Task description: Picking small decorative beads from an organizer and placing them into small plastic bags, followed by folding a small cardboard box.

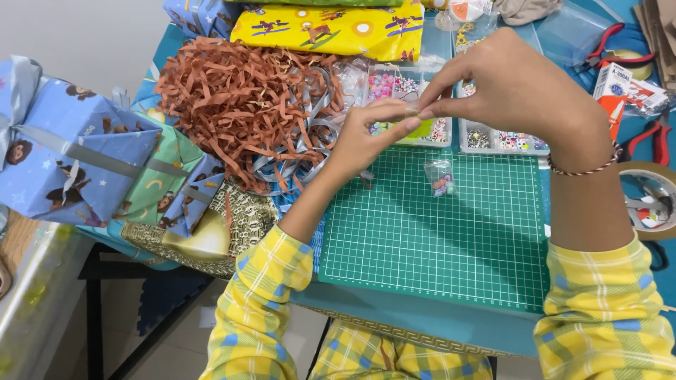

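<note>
My left hand (366,137) and my right hand (517,88) meet fingertip to fingertip above the far edge of a green cutting mat (436,239). Between the pinched fingers is something very small, perhaps a thin thread or bead; I cannot make it out. A braided bracelet (584,169) circles my right wrist. Just behind the hands lie clear compartment boxes of coloured beads (503,139). A small clear bag of beads (441,177) lies on the mat below the hands. Both sleeves are yellow plaid.
A heap of brown paper shreds (239,105) with grey ribbon (296,158) lies left of the mat. Blue wrapped gifts (70,155) sit far left, a yellow wrapped parcel (331,28) at the back. Red-handled pliers (655,137), a tape roll (651,200) and a glue box (611,84) are at right.
</note>
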